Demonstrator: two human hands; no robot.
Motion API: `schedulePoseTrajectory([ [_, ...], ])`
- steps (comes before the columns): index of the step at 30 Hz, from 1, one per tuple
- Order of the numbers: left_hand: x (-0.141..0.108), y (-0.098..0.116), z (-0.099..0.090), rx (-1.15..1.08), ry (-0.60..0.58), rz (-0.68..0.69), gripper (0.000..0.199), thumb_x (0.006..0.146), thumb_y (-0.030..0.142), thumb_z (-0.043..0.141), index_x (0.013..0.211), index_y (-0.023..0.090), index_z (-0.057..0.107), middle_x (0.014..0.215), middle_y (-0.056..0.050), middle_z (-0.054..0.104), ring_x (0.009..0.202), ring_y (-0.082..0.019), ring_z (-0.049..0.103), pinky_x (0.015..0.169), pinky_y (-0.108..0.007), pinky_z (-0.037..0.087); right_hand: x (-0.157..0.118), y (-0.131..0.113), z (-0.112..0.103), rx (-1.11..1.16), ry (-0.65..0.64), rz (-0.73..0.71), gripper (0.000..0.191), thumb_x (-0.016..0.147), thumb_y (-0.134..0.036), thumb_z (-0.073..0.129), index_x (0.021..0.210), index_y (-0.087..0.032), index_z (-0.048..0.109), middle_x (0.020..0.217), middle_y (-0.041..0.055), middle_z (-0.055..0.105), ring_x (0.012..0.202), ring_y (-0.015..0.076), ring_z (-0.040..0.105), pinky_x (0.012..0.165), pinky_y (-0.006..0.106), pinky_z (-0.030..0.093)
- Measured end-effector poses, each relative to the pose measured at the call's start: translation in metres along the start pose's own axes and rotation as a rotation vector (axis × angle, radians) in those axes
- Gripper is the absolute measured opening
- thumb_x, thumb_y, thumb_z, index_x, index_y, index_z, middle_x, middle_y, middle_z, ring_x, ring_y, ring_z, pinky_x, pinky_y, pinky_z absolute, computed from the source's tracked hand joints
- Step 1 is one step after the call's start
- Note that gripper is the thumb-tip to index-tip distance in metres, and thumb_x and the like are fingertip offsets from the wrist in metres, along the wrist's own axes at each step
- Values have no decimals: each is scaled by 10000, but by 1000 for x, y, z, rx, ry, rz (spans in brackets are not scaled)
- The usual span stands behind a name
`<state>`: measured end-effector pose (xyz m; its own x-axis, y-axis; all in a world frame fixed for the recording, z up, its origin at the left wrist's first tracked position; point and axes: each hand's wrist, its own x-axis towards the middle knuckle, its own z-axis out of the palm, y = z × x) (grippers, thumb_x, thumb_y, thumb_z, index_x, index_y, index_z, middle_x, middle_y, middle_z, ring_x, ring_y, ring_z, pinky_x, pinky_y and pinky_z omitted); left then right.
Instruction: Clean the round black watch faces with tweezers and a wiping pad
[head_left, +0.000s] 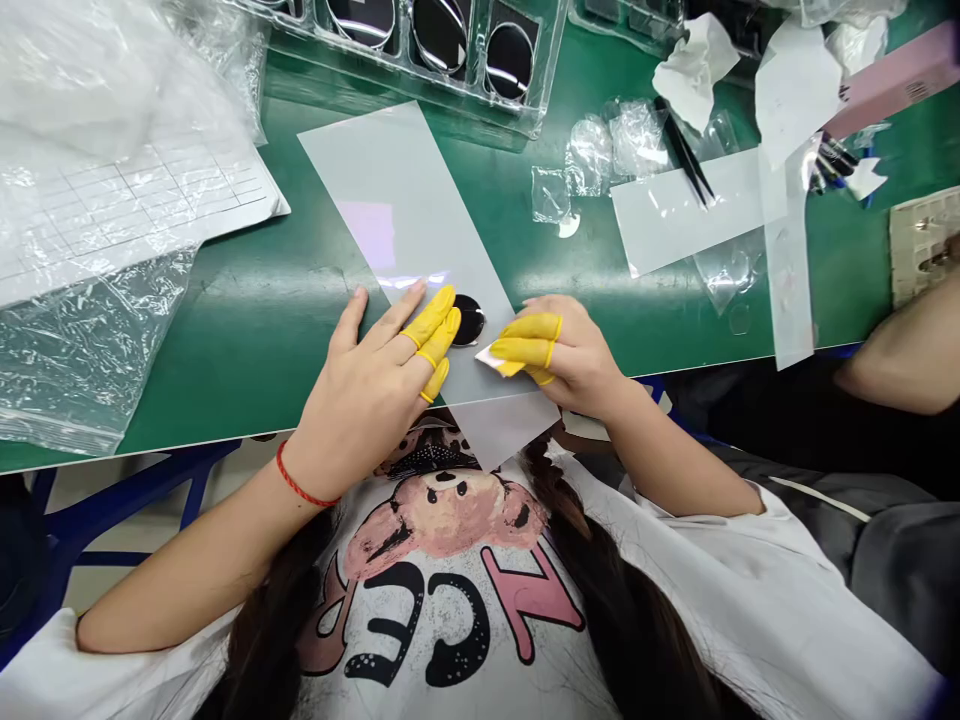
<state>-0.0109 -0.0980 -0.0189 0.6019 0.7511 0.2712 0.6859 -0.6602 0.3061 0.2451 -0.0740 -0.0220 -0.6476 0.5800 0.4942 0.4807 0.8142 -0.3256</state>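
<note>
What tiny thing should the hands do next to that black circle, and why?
Maybe bring the small white piece onto the black disc: the right hand pinches that piece close beside it in yellow-covered fingers, while the left hand rests at the disc's other side, perhaps steadying it.

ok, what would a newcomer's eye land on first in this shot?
Probably the bright yellow finger covers on both hands, near the middle, with the left hand at a glossy black disc and the right hand pinching a small white piece beside it. Next, the pale sheet lying under the disc on the green table, and the clear tray of larger dark discs at the top.
</note>
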Motion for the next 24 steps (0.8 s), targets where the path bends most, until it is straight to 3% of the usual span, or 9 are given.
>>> schedulePoseTrajectory([
  [4, -2, 5, 0, 37, 2, 14, 442, 1022, 244, 528, 1450, 137, 496, 1502, -124, 552, 1449, -307, 477, 1237, -590, 289, 5, -18, 3, 47, 237, 487, 152, 1009, -335, 533, 969, -232, 639, 841, -6, 697, 769, 132, 649, 719, 308, 507],
  [6, -3, 7, 0, 50, -17, 18, 463, 1013, 268, 555, 1457, 153, 494, 1518, -124, 532, 1448, -307, 481, 1257, -588, 247, 12, -27, 12, 23, 255, 607, 199, 1012, -375, 520, 957, -216, 625, 832, 3, 696, 758, 143, 652, 694, 308, 491],
  [12, -4, 8, 2, 46, 11, 29, 369, 1027, 253, 520, 1375, 141, 571, 1513, -125, 536, 1416, -278, 522, 1275, -553, 231, 23, -32, 39, -222, 206, 558, 300, 1048, -424, 403, 884, -217, 544, 784, 18, 673, 724, 163, 607, 713, 335, 421],
  [15, -4, 8, 2, 31, 3, 18, 362, 1031, 235, 506, 1376, 146, 568, 1514, -122, 532, 1424, -275, 513, 1281, -582, 199, 19, -23, 41, -321, 166, 636, 394, 1055, -486, 313, 823, -223, 493, 725, 24, 596, 685, 176, 556, 711, 358, 395],
  [19, -4, 8, 1, -16, -32, -2, 402, 1030, 213, 487, 1428, 179, 531, 1535, -123, 501, 1467, -289, 453, 1272, -642, 176, 16, -18, 33, -270, 88, 755, 430, 1039, -543, 302, 839, -222, 506, 741, 38, 575, 701, 201, 554, 749, 399, 410],
  [24, -5, 7, 0, -69, -42, -27, 431, 1024, 208, 489, 1454, 221, 517, 1549, -115, 481, 1485, -296, 422, 1270, -666, 163, 17, -34, 30, -170, 160, 740, 344, 1040, -489, 371, 930, -222, 558, 848, 46, 658, 755, 193, 586, 791, 386, 455],
])
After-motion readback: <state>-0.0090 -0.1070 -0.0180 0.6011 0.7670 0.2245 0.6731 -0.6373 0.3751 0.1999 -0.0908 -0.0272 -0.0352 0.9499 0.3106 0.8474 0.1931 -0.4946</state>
